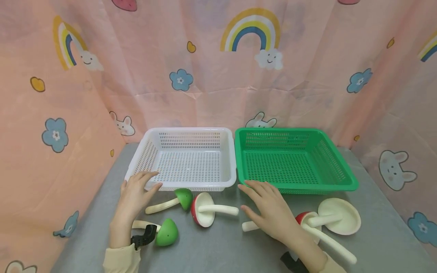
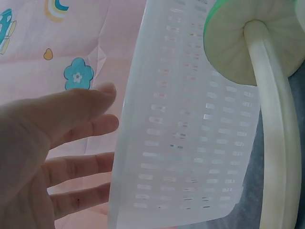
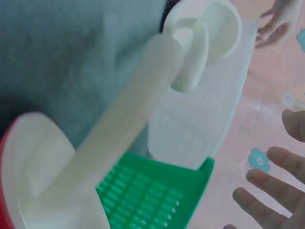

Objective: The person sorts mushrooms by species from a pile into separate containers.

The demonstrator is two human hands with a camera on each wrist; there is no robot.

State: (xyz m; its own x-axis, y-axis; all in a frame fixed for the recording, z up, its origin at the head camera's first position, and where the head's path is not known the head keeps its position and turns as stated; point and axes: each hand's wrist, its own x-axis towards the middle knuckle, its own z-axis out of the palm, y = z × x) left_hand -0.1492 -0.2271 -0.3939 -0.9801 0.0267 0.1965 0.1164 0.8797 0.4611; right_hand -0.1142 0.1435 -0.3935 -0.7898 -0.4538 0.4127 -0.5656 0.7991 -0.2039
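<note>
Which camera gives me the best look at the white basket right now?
The head view: the whole white basket shows, beside the green basket, with the left hand at its front rim. The left wrist view shows only one perforated wall; the right wrist view shows a blurred part behind a mushroom stem.

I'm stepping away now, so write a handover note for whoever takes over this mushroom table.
Left hand: open, fingertips at the white basket's front rim.
Right hand: open, flat on the table near the green basket, over a toy mushroom stem.
Toy mushrooms all lie on the grey table: two green-capped, a red-capped between the hands, more right.
Done: nothing; both baskets hold nothing.
Left: probably sorting every mushroom.
</note>
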